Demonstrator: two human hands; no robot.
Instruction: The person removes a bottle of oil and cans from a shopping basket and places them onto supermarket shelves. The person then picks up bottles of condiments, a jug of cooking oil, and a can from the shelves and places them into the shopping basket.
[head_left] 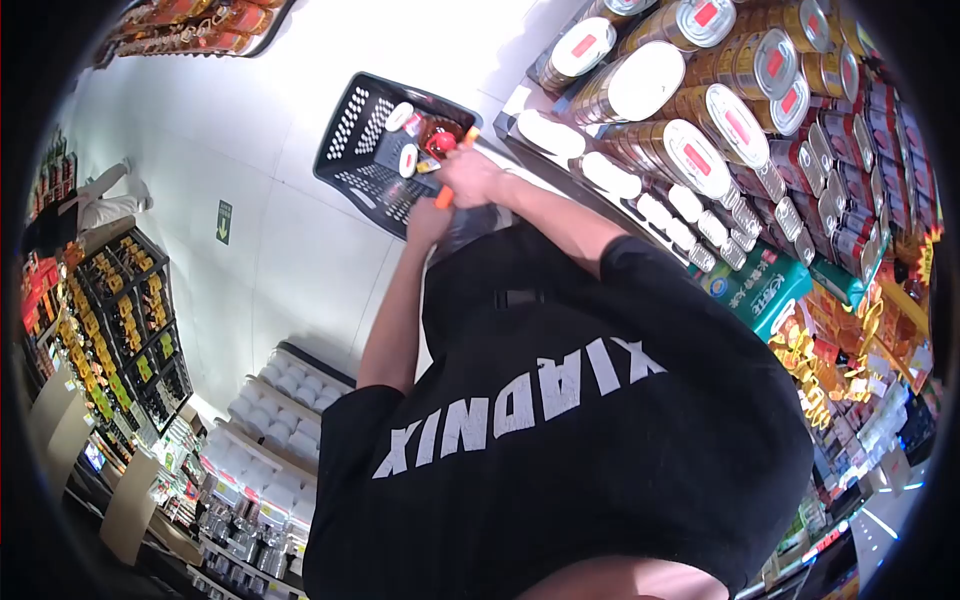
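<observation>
A black shopping basket (345, 130) with perforated sides is in front of me, its orange handle (444, 198) on the side nearest my body. My left hand (428, 221) is closed around the handle's left end. Further right along the same handle, my right hand (474, 178) is closed too, its fingers partly hidden by the back of the hand. Inside the basket lie a bottle of amber liquid with a red cap (441, 143) and a white-lidded container (399, 116). Another white-topped container (408, 160) rests close to them.
Stacked large tins (690, 160) stand on a display close to my right. Green packages (770, 290) lie beyond them. To the left are a bottle rack (130, 300), shelves of white goods (285, 405) and a person in pale trousers (105, 205). A green arrow sign (223, 223) marks the pale floor.
</observation>
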